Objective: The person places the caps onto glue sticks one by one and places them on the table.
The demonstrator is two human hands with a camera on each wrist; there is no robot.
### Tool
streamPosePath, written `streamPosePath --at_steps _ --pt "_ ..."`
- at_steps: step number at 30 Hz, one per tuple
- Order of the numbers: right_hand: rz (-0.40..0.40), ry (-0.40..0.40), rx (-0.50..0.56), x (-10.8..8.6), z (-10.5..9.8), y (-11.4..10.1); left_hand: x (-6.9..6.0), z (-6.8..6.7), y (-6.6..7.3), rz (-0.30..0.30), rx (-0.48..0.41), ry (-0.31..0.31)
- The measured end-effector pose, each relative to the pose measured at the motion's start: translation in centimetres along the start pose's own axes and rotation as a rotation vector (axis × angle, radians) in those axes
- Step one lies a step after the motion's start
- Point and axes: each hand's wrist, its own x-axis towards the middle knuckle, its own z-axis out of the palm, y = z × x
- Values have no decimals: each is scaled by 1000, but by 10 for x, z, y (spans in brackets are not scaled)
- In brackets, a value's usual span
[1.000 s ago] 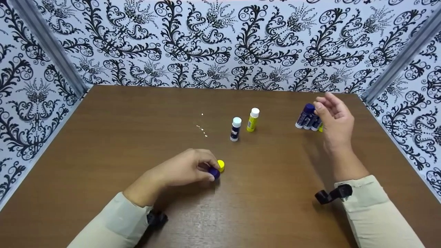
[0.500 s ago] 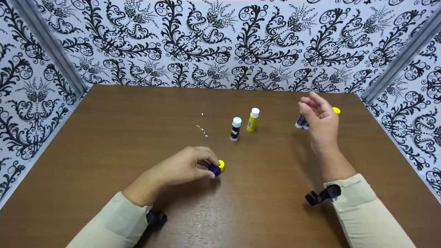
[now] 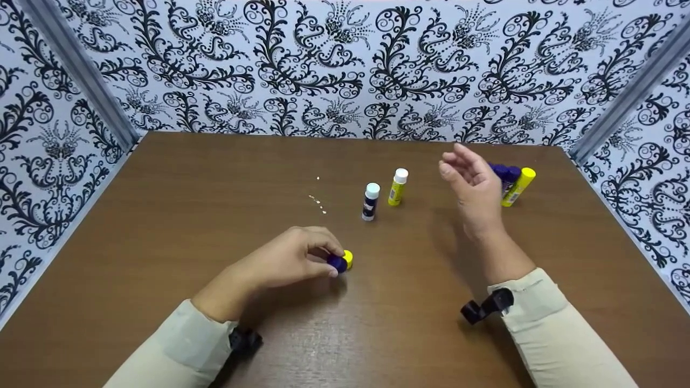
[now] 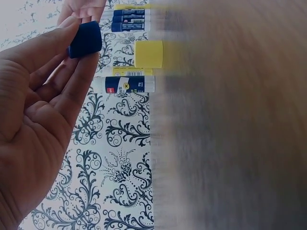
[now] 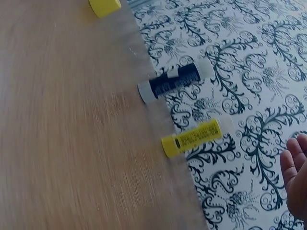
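Note:
Between thumb and fingers, my left hand (image 3: pixel 294 258) pinches a dark blue cap (image 3: pixel 337 263); the left wrist view shows the blue cap (image 4: pixel 86 39) held off the table. Just beyond it stands a yellow cap (image 3: pixel 349 260) on the tabletop. My right hand (image 3: pixel 477 191) is raised with loosely bent fingers and holds nothing. To its left stand two uncapped glue sticks with white tops, a dark blue glue stick (image 3: pixel 370 202) and a yellow glue stick (image 3: pixel 397 187). Both stand upright, apart from the hands.
Behind the right hand, a row of capped glue sticks stands partly hidden: several dark blue glue sticks (image 3: pixel 509 177) and a yellow glue stick (image 3: pixel 519 187) at the right end. Small white crumbs (image 3: pixel 318 202) lie on the brown table (image 3: pixel 215 183). Patterned walls (image 3: pixel 334 64) enclose it.
My right hand has moved left, away from the row of capped glue sticks, uncovering its right end. My left hand has lifted the blue cap slightly.

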Motion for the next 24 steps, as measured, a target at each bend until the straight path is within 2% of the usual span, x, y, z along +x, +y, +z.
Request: streamPosePath --at_steps 7,11,15,24 --pt "3 -66 -46 -5 19 1 1 0 0 3 1 0" --pt "19 -86 -35 -9 27 1 0 1 0 8 -18 6" --pt "30 -110 -14 -11 33 4 0 1 0 6 -37 13" --pt "45 -152 -74 -14 45 9 1 0 0 28 -73 32"
